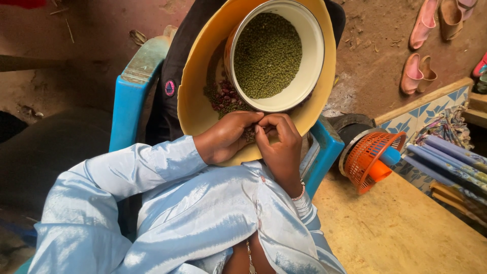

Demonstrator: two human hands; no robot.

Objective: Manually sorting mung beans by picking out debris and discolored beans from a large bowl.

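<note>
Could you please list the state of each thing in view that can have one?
Bowl: upright, nearly full of small green beans, sitting in the tray.
Tray: yellow, resting on the blue chair, holding reddish beans beside the bowl.
Left hand: fingers bent, pinching at the tray's near edge.
Right hand: fingers bent, touching the left hand.
Orange basket: tipped on its side.

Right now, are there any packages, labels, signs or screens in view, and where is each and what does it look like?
Badge: small round label, pink with a dark rim, on the black cloth draped over the blue chair, left of the yellow basin.
No packages, signs or screens show.
</note>
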